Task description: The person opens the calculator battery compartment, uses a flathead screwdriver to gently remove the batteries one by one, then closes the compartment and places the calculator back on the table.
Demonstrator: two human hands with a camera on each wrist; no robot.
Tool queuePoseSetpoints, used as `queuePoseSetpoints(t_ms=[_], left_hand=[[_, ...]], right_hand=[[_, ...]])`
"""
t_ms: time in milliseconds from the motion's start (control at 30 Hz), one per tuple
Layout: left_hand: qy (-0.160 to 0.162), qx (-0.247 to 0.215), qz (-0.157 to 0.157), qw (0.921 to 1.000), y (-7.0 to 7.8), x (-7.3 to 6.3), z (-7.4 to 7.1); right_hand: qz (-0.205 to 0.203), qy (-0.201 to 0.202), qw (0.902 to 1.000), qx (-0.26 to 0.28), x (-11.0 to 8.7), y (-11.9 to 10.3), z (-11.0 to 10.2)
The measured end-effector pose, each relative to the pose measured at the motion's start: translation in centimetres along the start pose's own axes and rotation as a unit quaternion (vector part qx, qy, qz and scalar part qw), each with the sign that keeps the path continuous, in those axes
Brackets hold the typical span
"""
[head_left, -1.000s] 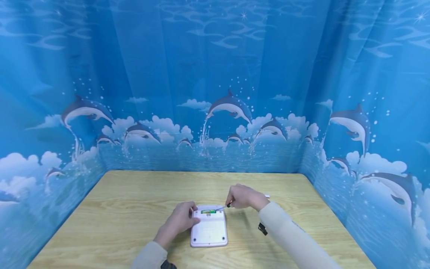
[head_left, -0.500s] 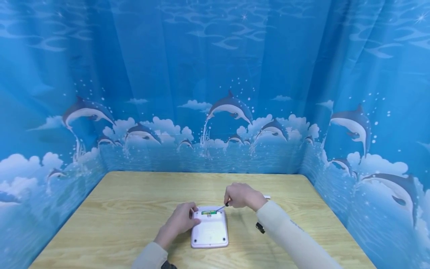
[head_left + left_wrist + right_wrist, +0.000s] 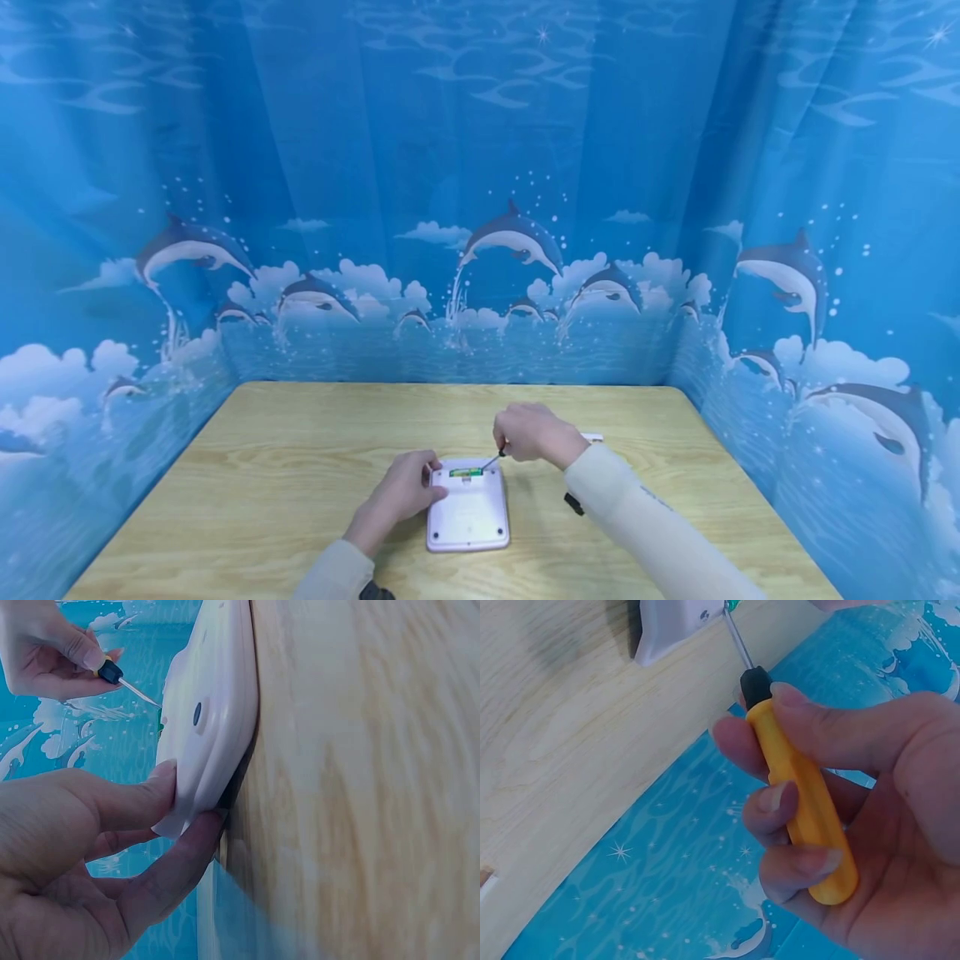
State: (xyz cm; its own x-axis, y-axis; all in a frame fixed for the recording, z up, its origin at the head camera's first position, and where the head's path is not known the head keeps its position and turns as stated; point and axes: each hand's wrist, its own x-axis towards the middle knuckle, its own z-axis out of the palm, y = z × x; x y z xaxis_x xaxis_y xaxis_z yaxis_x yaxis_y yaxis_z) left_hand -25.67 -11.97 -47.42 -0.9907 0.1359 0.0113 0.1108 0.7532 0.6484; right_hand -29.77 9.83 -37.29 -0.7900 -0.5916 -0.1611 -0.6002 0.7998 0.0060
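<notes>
A pale pinkish-white calculator (image 3: 468, 517) lies back side up on the table, its battery slot uncovered. A green battery (image 3: 467, 472) sits in that slot. My left hand (image 3: 405, 487) pinches the calculator's left edge near the far corner, thumb on top and a finger at the underside, as the left wrist view shows. In my right hand (image 3: 885, 795) is a screwdriver (image 3: 802, 795) with a yellow handle and black collar, fingers wrapped around the handle. Its metal shaft slants down, the tip right at the battery's right end.
The wooden table (image 3: 285, 450) carries the calculator near its front middle. Beyond my right wrist lies a small white piece (image 3: 594, 437), partly hidden. Blue curtains (image 3: 465, 125) printed with dolphins surround the table's back and sides.
My right hand has shifted slightly left and farther back, tilting the screwdriver more steeply while its tip stays at the battery's end. The left hand and calculator stay put.
</notes>
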Motion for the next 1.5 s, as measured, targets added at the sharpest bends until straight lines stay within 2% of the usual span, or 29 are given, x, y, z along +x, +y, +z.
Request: queuePoseSetpoints(t_ms=[200,500,667,1000,1500], left_hand=[[0.000,0.003,0.002,1.0000,0.0,0.0,0.0],[-0.001,0.000,0.001,1.0000,0.0,0.0,0.0],[-0.002,0.000,-0.005,1.0000,0.0,0.0,0.1],[0.000,0.001,-0.003,1.0000,0.1,-0.1,0.1],[0.004,0.009,-0.014,0.9999,0.3,-0.1,0.2]], right_hand=[[0.004,-0.006,0.9996,-0.029,0.2,-0.6,-0.2],[0.006,0.006,0.9963,-0.085,0.4,-1.8,-0.2],[0.008,-0.001,0.9958,-0.091,0.5,-2.1,-0.2],[0.000,-0.002,0.9983,-0.058,0.4,-1.5,-0.1],[-0.018,0.011,0.9987,0.047,-0.3,1.1,1.2]])
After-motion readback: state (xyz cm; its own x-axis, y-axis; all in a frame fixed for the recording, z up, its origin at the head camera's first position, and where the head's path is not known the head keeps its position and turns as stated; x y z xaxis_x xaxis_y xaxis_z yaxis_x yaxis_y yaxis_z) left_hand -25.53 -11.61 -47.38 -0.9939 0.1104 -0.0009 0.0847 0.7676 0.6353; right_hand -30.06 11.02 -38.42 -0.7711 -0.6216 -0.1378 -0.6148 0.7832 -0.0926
